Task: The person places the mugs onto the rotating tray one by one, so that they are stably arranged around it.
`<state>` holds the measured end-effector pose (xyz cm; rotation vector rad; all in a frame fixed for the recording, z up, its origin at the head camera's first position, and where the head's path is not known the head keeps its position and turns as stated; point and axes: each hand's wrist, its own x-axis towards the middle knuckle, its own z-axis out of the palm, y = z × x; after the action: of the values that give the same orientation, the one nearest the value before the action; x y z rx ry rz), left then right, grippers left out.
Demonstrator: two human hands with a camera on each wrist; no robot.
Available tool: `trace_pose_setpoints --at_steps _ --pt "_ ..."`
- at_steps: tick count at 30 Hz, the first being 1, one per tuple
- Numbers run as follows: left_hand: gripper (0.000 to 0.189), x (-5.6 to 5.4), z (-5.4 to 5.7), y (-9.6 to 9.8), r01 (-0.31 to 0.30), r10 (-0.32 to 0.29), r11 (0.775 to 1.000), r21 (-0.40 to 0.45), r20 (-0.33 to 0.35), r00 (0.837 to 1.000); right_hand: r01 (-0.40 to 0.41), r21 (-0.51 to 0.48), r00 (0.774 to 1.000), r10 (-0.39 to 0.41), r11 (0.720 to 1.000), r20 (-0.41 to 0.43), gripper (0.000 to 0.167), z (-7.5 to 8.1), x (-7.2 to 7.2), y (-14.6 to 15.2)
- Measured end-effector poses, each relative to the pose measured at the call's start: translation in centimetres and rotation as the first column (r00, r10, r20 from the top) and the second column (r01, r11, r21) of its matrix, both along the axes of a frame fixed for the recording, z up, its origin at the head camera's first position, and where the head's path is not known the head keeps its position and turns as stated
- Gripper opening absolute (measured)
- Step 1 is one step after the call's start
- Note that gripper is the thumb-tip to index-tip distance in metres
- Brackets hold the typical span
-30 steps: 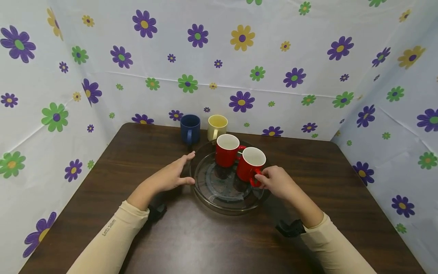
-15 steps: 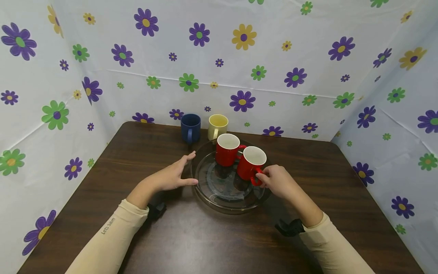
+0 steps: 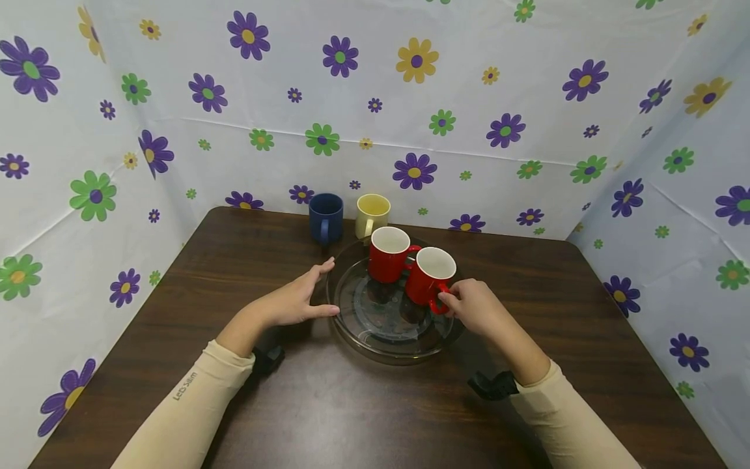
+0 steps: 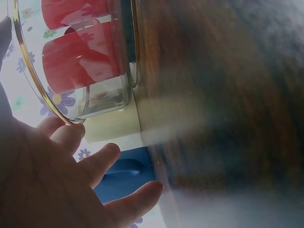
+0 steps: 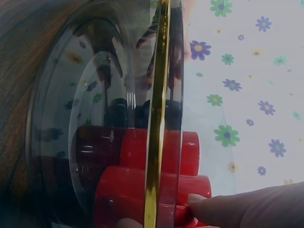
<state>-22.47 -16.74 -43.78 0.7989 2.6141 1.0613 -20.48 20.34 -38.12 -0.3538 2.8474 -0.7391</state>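
Two red mugs with white insides stand in a round, clear dark-tinted glass tray with a gold rim. My right hand pinches the handle of the nearer red mug. Behind it to the left is the other red mug, its handle towards the first. At the tray's left edge, my left hand has its thumb and fingers spread. In the left wrist view some fingertips touch the rim or lie right at it. The right wrist view shows the mugs through the glass wall.
Beyond the tray stand a blue mug and a yellow mug, handles facing me. All rest on a dark wooden table. A white flowered cloth encloses its back and sides.
The left thumb has shifted slightly inward at the tray's edge. My right hand keeps its pinch on the nearer mug's handle, and the mugs have barely moved.
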Motion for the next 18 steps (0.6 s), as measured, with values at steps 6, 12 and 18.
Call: trace_pose_setpoints --at_steps 6,12,18 --pt "0.104 -0.03 -0.12 -0.03 0.001 -0.001 1.000 0.000 -0.002 1.000 -0.005 0.009 1.000 0.006 1.000 -0.004 0.027 0.08 -0.13 -0.09" --pt "0.103 -0.02 -0.14 -0.04 0.000 0.000 1.000 0.005 0.009 1.000 -0.007 0.015 1.000 0.007 1.000 -0.006 0.027 0.17 -0.25 -0.13" --pt "0.102 -0.02 -0.19 -0.01 0.007 -0.007 1.000 0.014 -0.002 1.000 0.028 0.045 1.000 -0.028 0.999 -0.002 0.026 0.27 -0.28 -0.21"
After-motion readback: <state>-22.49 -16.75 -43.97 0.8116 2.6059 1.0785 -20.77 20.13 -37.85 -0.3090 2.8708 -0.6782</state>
